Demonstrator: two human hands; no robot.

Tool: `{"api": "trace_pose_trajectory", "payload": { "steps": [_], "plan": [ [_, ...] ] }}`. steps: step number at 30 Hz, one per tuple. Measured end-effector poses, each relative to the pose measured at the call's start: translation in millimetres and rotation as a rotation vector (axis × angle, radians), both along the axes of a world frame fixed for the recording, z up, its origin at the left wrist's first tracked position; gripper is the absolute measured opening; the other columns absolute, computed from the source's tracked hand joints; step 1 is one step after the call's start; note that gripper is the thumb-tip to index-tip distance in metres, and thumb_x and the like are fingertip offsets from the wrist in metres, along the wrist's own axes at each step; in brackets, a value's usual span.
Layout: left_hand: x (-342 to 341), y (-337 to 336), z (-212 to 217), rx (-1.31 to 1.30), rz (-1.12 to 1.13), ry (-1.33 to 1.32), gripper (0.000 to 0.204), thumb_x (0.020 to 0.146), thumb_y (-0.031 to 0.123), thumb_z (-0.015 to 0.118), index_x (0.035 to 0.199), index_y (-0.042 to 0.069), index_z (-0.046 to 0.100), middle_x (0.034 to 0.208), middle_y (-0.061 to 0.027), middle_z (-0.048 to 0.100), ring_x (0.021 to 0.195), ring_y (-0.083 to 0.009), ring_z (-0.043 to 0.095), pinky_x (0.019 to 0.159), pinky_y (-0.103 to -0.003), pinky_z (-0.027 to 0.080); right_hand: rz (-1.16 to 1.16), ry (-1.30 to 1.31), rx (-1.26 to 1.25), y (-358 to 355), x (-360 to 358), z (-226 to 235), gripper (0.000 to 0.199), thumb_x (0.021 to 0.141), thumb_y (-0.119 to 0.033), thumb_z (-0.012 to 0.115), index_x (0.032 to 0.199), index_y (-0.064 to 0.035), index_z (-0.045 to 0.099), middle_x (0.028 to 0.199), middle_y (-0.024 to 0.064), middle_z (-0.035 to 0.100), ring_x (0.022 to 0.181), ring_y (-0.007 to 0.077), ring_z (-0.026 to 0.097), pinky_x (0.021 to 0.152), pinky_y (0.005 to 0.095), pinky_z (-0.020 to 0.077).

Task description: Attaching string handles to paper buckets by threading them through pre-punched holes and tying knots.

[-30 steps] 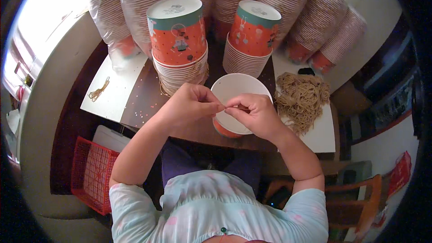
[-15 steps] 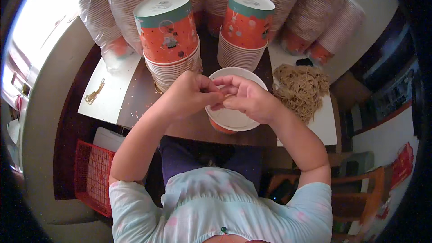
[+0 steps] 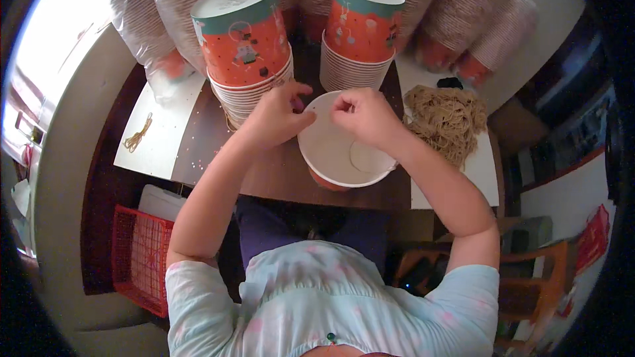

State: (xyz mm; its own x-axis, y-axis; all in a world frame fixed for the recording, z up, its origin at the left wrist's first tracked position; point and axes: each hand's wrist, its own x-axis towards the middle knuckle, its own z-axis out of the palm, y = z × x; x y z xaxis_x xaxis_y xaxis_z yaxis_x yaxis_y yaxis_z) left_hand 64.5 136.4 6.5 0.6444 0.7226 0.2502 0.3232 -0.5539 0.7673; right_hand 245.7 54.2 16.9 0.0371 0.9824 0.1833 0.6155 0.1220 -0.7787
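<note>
A white-lined paper bucket [image 3: 324,145] with an orange outside stands on the table in front of me, its mouth facing up. Inside it a thin tan cord [image 3: 352,156] hangs in a curve along the wall. Over the left part of the rim, my left hand [image 3: 279,114] has its thumb and fingers apart, holding nothing I can see. My right hand [image 3: 369,116] hovers over the far right of the opening, fingertips pinched together; whatever they grip is hidden. Left of my left hand stands a stack of upside-down orange and green buckets [image 3: 245,53].
Another inverted bucket stack [image 3: 364,33] stands behind the open bucket. At right lies a heap of tan cords [image 3: 446,122]; a small cord bundle [image 3: 137,135] rests at left. Plastic-wrapped stacks [image 3: 192,13] line the back. A red basket [image 3: 140,258] sits below the table, left.
My hands, together over the bucket half a second ago, have moved apart. The left fingers have spread, and the cord inside the bucket now shows more clearly.
</note>
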Motion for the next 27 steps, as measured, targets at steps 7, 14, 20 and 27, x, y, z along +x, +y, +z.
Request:
{"api": "trace_pose_trajectory", "payload": {
  "steps": [7,14,20,27],
  "plan": [
    [-11,-55,-15,-0.525,0.021,-0.236,0.03,0.082,0.012,0.058,0.106,-0.006,0.059,0.075,-0.0047,0.061,0.067,-0.0086,0.056,0.057,-0.024,0.046,0.025,-0.022,-0.122,1,-5,-7,0.014,0.074,-0.012,0.064,0.076,0.0017,0.065,0.067,0.0053,0.063,0.063,0.0089,0.056,0.059,0.0276,0.0459],
    [-19,-54,-23,-0.74,0.011,-0.365,0.026,0.094,0.018,0.05,0.11,0.0,0.059,0.08,-0.0008,0.062,0.061,-0.0079,0.055,0.055,-0.022,0.045,0.051,0.071,-0.166,-17,-9,-5,0.013,0.073,-0.011,0.064,0.076,0.0019,0.065,0.066,0.0054,0.063,0.063,0.0098,0.057,0.059,0.0274,0.0464],
    [-15,-48,-23,-0.705,0.007,-0.332,0.024,0.094,0.013,0.048,0.106,-0.004,0.06,0.076,-0.0013,0.06,0.061,-0.0062,0.054,0.054,-0.02,0.044,0.033,0.044,-0.106,-11,-10,-13,0.013,0.073,-0.01,0.063,0.076,0.002,0.065,0.067,0.0062,0.064,0.062,0.0109,0.058,0.058,0.0285,0.0467],
    [-14,-46,-22,-0.677,0.012,-0.289,0.022,0.093,0.01,0.048,0.104,-0.004,0.061,0.074,-0.0016,0.06,0.059,-0.006,0.052,0.053,-0.02,0.043,-0.011,0.011,-0.124,-9,-13,-14,0.012,0.074,-0.009,0.062,0.076,0.002,0.065,0.066,0.0064,0.063,0.061,0.0107,0.057,0.057,0.0284,0.0464]
  ]
}}
